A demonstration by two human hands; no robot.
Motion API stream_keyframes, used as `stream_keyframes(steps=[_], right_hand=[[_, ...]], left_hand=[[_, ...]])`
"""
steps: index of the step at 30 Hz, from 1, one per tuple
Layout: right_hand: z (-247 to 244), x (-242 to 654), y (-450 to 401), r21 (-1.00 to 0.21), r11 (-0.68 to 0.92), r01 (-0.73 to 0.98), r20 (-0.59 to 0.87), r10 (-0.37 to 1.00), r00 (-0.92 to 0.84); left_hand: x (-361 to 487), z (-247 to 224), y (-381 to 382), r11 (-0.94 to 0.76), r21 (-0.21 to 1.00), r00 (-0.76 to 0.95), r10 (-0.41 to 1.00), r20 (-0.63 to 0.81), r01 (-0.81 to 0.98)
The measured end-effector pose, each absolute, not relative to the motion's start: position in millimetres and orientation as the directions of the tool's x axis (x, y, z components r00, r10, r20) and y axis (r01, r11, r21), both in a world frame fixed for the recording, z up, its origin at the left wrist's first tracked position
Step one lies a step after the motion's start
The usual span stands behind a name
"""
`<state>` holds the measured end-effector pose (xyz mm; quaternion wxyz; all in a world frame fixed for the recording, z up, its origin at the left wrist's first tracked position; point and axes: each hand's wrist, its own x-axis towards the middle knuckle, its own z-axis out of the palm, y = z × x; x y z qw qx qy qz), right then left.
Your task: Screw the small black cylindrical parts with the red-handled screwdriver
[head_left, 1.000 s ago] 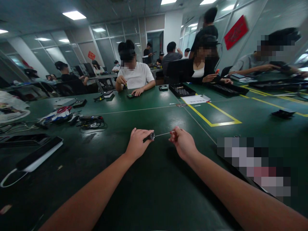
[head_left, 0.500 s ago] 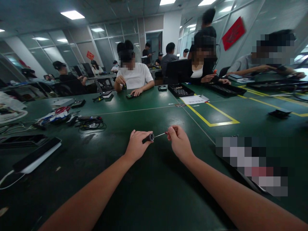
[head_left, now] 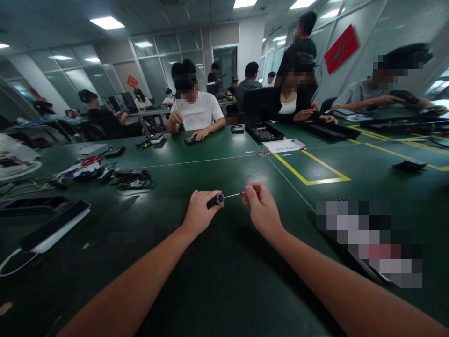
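Note:
Near the middle of the view, my left hand (head_left: 200, 209) is wrapped round a dark cylinder (head_left: 220, 199), whose round end with a pale rim faces right. My right hand (head_left: 261, 206) pinches the red handle of a thin screwdriver (head_left: 233, 194). The metal shaft points left, and its tip is at the cylinder's round end. Whether the tip goes inside is too small to tell. Both hands are over the green table (head_left: 217, 281).
Cables (head_left: 133, 180) and a black-and-white device (head_left: 54, 229) lie on the left. A blurred-out flat item (head_left: 368, 243) lies on the right. Across the table, a person in white (head_left: 201, 110) works beside a black tray (head_left: 264, 131); other people sit at the right.
The round end of the cylinder has shifted very slightly left and up, and the screwdriver shaft lies a little flatter. Both hands keep their grips.

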<state>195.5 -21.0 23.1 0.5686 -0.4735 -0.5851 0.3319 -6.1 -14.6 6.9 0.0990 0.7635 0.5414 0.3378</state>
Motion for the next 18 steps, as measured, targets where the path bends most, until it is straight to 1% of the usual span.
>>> stream_keyframes(steps=[8, 10, 14, 16, 18], right_hand=[[26.5, 195.9, -25.4, -0.909, 0.375, 0.182, 0.383, 0.923, 0.015], [28.1, 196.0, -27.5, -0.912, 0.361, 0.197, 0.374, 0.927, 0.03], [28.9, 197.2, -29.3, -0.888, 0.341, 0.309, 0.386, 0.918, 0.095], [27.8, 198.6, -28.3, -0.878, 0.355, 0.321, 0.397, 0.915, 0.075], [26.9, 199.9, -26.8, -0.887, 0.358, 0.292, 0.385, 0.922, 0.038]], left_hand=[[-6.1, 5.9, -14.1, -0.403, 0.53, 0.184, 0.89, 0.417, 0.746], [-5.7, 5.2, -14.4, -0.408, 0.527, 0.189, 0.888, 0.42, 0.745], [-5.1, 4.6, -15.8, -0.417, 0.517, 0.208, 0.886, 0.415, 0.747], [-5.4, 5.2, -16.2, -0.414, 0.515, 0.205, 0.886, 0.415, 0.75], [-5.9, 5.8, -16.4, -0.407, 0.515, 0.194, 0.888, 0.416, 0.754]])
